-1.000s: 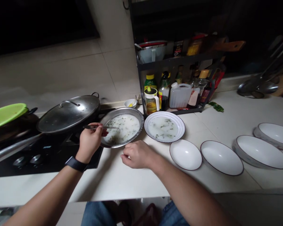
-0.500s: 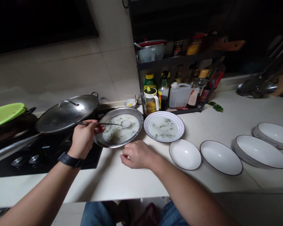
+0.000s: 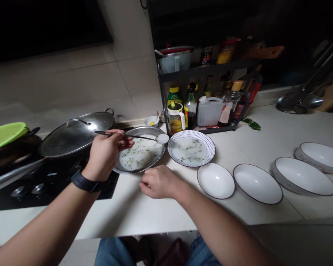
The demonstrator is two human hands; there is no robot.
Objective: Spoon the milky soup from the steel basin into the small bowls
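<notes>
My left hand [image 3: 107,149], with a dark watch on its wrist, grips the handle of a metal spoon [image 3: 144,137]. White liquid fills the spoon's bowl, which hangs over the right rim of a steel basin [image 3: 127,172]. Inside the basin is a milky soup [image 3: 141,153] with green shreds. Just right of it stands a patterned plate [image 3: 211,157] with the same kind of soup. My right hand [image 3: 158,181] is closed in a loose fist in front of the basin, over the counter; whether anything is in it is hidden.
Several white bowls with dark rims, such as the nearest bowl [image 3: 215,181], line the counter on the right. A lidded wok [image 3: 77,136] and a pot under a green basket [image 3: 7,135] occupy the stove. Behind the plate stands a rack [image 3: 202,70] of bottles.
The spoon in my left hand has moved right, from above the middle of the soup to the basin's right rim. My right hand has stayed almost in place. The view has shifted slightly.
</notes>
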